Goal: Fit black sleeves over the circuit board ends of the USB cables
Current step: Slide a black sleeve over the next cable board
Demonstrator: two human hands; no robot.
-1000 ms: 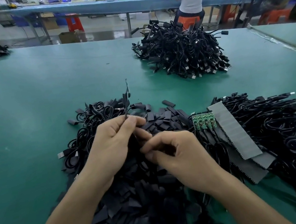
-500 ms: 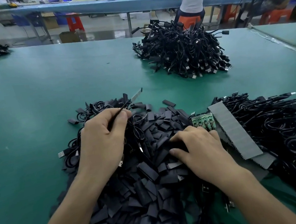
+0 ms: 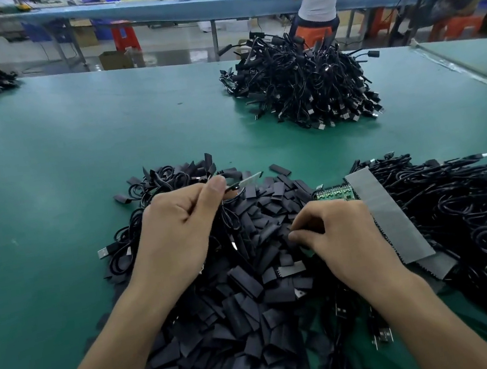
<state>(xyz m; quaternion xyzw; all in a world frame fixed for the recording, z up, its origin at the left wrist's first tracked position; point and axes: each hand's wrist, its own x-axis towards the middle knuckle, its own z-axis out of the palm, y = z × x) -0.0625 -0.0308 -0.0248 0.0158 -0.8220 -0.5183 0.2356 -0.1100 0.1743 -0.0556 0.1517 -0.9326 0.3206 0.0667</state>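
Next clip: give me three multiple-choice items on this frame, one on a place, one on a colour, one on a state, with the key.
1. Where do the green circuit boards lie? A between the sleeve pile and the grey strip; B on a stool; C in a blue bin.
2. What colour is the table top? A white; B green; C red.
3. What is the left hand doing? A lying flat; B holding scissors; C pinching a cable.
Key: 1A, they sit against the strip, beside the sleeves; 2B, green shows round every pile; 3C, thumb and forefinger close on it.
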